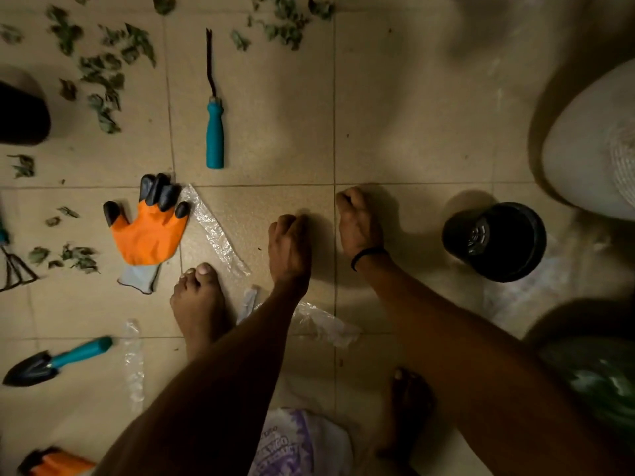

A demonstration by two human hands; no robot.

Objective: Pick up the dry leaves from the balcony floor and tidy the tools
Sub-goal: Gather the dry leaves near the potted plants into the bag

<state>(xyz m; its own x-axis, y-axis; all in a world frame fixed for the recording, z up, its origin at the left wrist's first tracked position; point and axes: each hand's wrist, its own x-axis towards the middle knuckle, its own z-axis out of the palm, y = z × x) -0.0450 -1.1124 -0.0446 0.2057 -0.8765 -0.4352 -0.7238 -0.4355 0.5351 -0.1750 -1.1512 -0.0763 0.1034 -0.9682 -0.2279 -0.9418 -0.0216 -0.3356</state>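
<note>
Leaves, dry, green and crumpled, litter the beige floor tiles far left, well apart from both hands. An orange fabric glove with black rubber fingertips lies flat near a teal-handled forked weeder. Left hand and right hand hang, fingers loosely curled, empty. A round black plastic pot stands rightmost.
</note>
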